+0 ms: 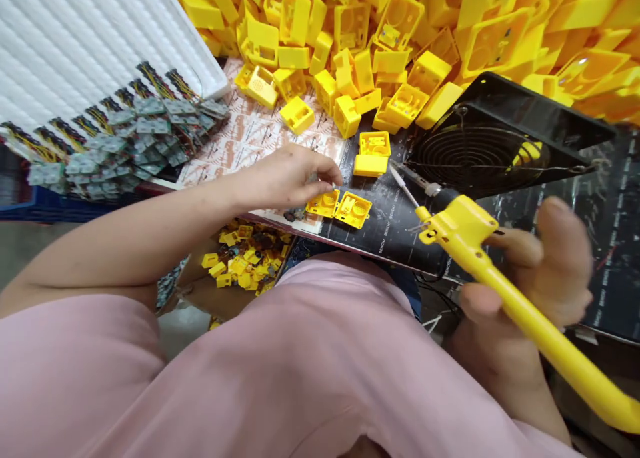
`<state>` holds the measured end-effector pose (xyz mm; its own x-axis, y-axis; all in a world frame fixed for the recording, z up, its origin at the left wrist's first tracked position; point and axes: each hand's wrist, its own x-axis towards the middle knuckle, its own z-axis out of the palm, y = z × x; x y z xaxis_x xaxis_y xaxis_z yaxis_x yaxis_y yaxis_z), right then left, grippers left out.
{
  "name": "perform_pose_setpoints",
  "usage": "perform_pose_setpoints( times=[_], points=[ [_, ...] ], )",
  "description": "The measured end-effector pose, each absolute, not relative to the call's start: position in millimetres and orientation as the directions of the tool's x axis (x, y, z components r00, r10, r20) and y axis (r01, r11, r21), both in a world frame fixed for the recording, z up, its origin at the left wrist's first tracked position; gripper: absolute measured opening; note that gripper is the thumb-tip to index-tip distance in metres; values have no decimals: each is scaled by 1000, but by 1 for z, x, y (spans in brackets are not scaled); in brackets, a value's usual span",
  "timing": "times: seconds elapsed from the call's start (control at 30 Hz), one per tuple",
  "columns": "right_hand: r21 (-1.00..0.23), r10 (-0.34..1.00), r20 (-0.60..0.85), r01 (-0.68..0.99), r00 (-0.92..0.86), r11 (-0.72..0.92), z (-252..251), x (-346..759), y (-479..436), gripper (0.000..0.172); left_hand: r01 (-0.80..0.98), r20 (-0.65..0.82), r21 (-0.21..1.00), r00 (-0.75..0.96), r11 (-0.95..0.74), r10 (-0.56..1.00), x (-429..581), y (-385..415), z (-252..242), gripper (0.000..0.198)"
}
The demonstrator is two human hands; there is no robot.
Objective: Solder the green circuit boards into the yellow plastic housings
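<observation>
My left hand (295, 175) is over the left half of a small opened yellow plastic case (353, 210), which lies with its two halves side by side near the table's front edge. Thumb and forefinger bend together in a pinch at the case's upper rim; what they hold is too small to make out. In my right hand (545, 278), partly blurred, is a yellow soldering gun (525, 311). Its metal tip points up and left, close to another yellow case (371, 166) standing behind the opened one.
A large heap of yellow housings (350, 31) fills the back. A black fan (480, 145) lies at the right. Wired circuit boards (145, 135) are piled by a white foam sheet (100, 38) at left. Below the table edge, a cardboard box (193, 281) holds small yellow parts.
</observation>
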<state>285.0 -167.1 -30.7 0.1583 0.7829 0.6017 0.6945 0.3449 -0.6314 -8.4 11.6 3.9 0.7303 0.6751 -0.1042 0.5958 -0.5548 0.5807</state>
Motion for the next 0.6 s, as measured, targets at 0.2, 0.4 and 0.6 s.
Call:
perform_pose_setpoints(
  times=[0.2, 0.4, 0.6],
  points=[
    [-667, 439, 744, 600, 504, 441, -34, 274, -144, 46, 560, 90, 433, 753, -707, 652, 8, -10, -4, 26],
    [-722, 426, 692, 541, 583, 431, -50, 283, -134, 55, 617, 138, 393, 693, -682, 707, -4, 0, -18, 23],
    [-664, 506, 738, 610, 446, 432, -49, 272, -152, 53, 601, 51, 514, 691, -612, 721, -18, 12, -26, 21]
  ],
)
